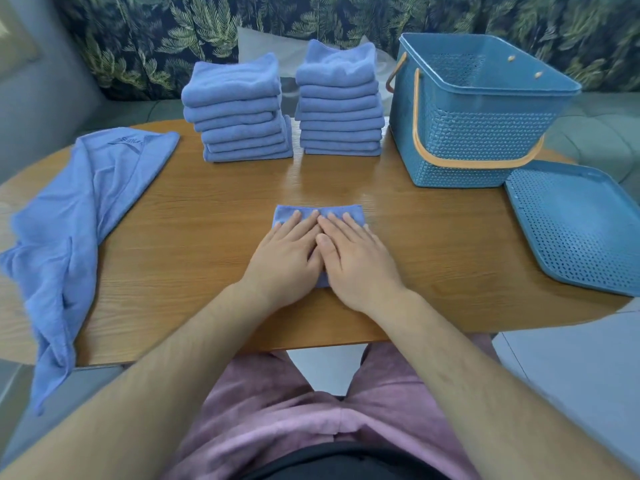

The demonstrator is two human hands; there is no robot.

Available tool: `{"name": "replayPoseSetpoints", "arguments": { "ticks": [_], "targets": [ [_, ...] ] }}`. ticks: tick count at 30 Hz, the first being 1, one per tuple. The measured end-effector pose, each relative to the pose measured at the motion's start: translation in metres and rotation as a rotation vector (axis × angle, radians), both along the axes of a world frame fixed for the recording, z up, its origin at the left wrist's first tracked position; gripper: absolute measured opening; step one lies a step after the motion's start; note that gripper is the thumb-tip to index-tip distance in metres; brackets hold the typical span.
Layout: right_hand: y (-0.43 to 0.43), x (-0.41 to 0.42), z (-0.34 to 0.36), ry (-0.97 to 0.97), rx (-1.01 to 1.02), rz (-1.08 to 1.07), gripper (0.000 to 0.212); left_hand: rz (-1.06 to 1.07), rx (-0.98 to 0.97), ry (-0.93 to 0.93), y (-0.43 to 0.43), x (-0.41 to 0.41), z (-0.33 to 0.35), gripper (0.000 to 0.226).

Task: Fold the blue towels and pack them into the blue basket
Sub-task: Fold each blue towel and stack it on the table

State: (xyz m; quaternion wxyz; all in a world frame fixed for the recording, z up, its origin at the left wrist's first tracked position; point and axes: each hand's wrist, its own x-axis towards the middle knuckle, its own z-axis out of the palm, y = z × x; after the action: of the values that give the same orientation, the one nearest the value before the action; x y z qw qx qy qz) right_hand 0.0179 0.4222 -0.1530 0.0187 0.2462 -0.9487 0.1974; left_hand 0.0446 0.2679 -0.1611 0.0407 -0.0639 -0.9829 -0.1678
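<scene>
blue towel (320, 213), folded small, is lying flat on the wooden table (194, 237) right under both hands. left hand (287, 254) and right hand (356, 258) are pressing down on it side by side and touching, fingers straight, nothing curling round the cloth. beyond the fingertips 2 stacks of folded towels are standing next to each other, the left stack (239, 109) ahead of the left hand, the right stack (339, 102) ahead of the right hand. further out past the right hand the blue basket (478, 133) is sitting upright and open, its orange handle (467, 162) hanging down its side, the lid (581, 223) lying flat just beside it. well off to the left of the left hand, 1 large unfolded blue towel (69, 220) is draping over the table edge.
</scene>
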Motion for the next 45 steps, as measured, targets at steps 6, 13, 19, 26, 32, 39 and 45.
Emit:
{"name": "replayPoseSetpoints", "arguments": {
  "ticks": [6,13,19,26,32,39,45],
  "targets": [
    [0.027,-0.002,-0.009,-0.102,0.088,-0.119,0.056,0.07,0.078,0.024,-0.001,0.003,-0.004,0.053],
    [0.039,0.022,-0.008,-0.092,-0.358,-0.188,0.06,0.1,0.101,0.081,-0.006,0.015,-0.008,0.068],
    [0.043,0.022,0.001,-0.128,-0.487,-0.301,0.046,-0.143,-0.063,0.436,0.002,0.023,-0.007,0.043],
    [0.053,0.015,0.023,-0.472,-0.525,-0.255,0.048,-0.196,-0.021,0.277,0.011,0.024,-0.01,0.052],
    [0.056,0.014,0.026,-0.624,-0.635,-0.188,0.071,-0.17,-0.042,0.259,0.012,0.024,-0.011,0.056],
    [0.056,0.013,0.022,-0.569,-0.587,-0.189,0.054,-0.156,-0.031,0.219,0.012,0.022,-0.01,0.06],
    [0.045,0.021,0.016,-0.287,-0.389,-0.149,0.033,-0.145,-0.005,0.152,0.012,0.021,-0.008,0.061]
  ]
}}
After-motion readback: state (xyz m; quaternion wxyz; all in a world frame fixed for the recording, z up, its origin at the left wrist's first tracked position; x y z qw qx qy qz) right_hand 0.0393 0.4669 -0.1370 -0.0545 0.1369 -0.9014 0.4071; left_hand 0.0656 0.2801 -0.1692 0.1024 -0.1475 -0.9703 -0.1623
